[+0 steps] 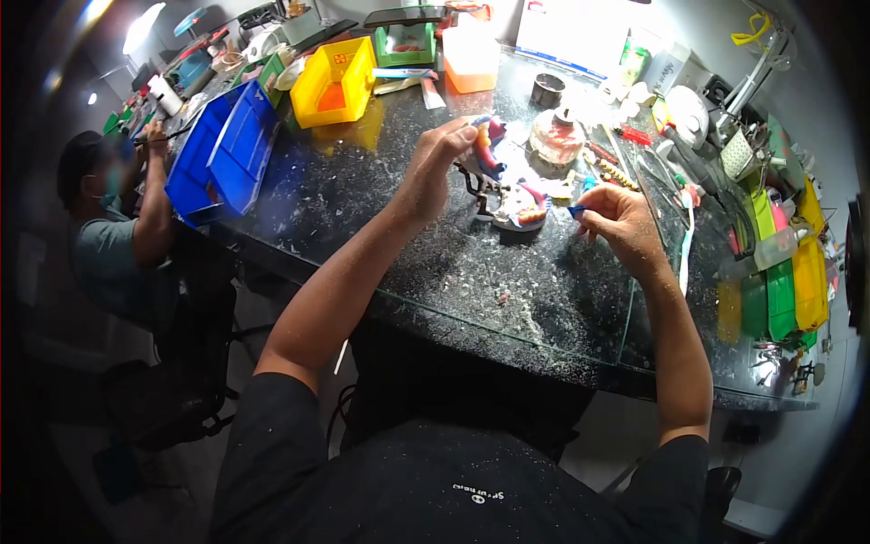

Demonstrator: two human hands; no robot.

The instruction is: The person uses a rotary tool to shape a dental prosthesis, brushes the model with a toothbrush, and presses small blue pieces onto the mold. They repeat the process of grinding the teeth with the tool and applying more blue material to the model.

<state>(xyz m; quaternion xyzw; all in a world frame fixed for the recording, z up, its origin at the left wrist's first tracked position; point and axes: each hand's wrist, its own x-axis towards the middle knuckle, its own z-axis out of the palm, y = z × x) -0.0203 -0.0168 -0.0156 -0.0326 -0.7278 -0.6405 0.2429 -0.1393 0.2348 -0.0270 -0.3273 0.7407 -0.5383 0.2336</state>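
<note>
From my remote seat, taking clock positions from the model, I see the dark, dust-flecked bench (426, 258) spreading out on every side. A co-worker (122, 240) sits well off at 9 o'clock, an arm raised. Nearer along that same line is the blue bin (245, 154); the yellow bin (364, 72) sits at 10, the green bin (381, 50) at 11, and the pink tub (471, 63) between 11 and 12. My left hand (435, 165) comes in at 10 o'clock, thumb and fingers grasping the model's upper half (490, 150). My right hand (630, 227) is between 3 and 4, thumb and forefinger pinched on something small. The dental model (524, 218) itself is on the bench between my hands, opened on its dark frame, the red-and-blue upper half tilted up and the lower half resting below. A jar (555, 140) stands between 1 and 2, a dark cup (542, 97) at 1. Smallest is the blue piece (577, 209) in that pinch, just beside the lower half at 3; I cannot tell what it is.
</note>
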